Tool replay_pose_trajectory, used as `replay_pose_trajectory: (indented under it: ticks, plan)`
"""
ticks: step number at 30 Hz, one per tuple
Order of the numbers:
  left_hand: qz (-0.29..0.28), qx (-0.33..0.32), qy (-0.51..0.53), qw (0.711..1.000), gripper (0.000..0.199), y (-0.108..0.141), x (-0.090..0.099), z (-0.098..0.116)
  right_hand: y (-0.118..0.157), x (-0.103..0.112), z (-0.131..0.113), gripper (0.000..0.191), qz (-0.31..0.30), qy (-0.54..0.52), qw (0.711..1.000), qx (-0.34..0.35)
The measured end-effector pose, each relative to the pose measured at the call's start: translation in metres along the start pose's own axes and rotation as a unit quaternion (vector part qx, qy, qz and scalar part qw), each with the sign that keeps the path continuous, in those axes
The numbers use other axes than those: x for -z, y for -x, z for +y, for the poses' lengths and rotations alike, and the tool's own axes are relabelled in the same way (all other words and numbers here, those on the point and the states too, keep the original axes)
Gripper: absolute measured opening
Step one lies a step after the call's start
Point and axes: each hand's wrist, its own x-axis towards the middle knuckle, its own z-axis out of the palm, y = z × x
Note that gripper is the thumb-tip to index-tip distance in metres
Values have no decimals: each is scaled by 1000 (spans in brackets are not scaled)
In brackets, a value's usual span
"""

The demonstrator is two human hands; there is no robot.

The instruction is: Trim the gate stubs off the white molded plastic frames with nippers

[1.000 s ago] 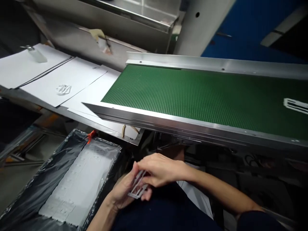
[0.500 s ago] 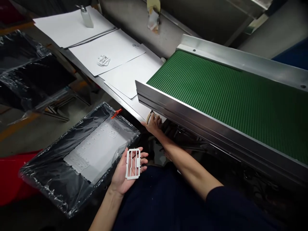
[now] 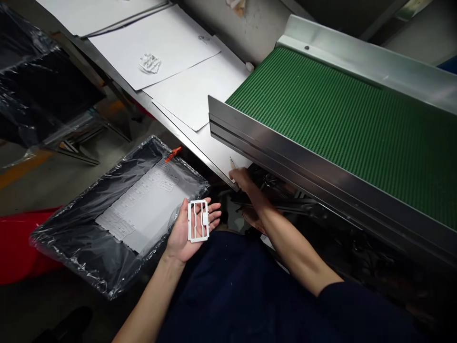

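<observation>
A white rectangular plastic frame (image 3: 198, 221) with thin inner bars lies on the upturned palm of my left hand (image 3: 185, 233), whose fingers are spread beneath it. My right hand (image 3: 241, 178) is at the table's front edge, below the side rail of the conveyor. Its fingers are closed round a small slender tool (image 3: 233, 163), whose metal tip points up and away over the white surface. The tool's lower part is hidden in the hand.
A bin lined with clear plastic (image 3: 80, 267) holds flat white parts on a sheet, with an orange clip (image 3: 173, 153) on its rim. White sheets (image 3: 200, 90) carry a small pile of parts (image 3: 150, 63). The green conveyor (image 3: 321, 114) stands right.
My right hand has shifted slightly right, and the tool in it now points away from me. The view has tilted down; the white frame stays on my left palm.
</observation>
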Motion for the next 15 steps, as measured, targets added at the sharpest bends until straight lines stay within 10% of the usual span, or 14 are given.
replay_pose_trajectory:
  ticks: [7,15]
  plan:
    - [5,1,12,1000,44,-4,0,-3,81,28,43,31,-126,-205,970,28]
    - [24,-14,-13,1000,39,-10,-11,-13,150,27,61,38,-99,-335,936,49]
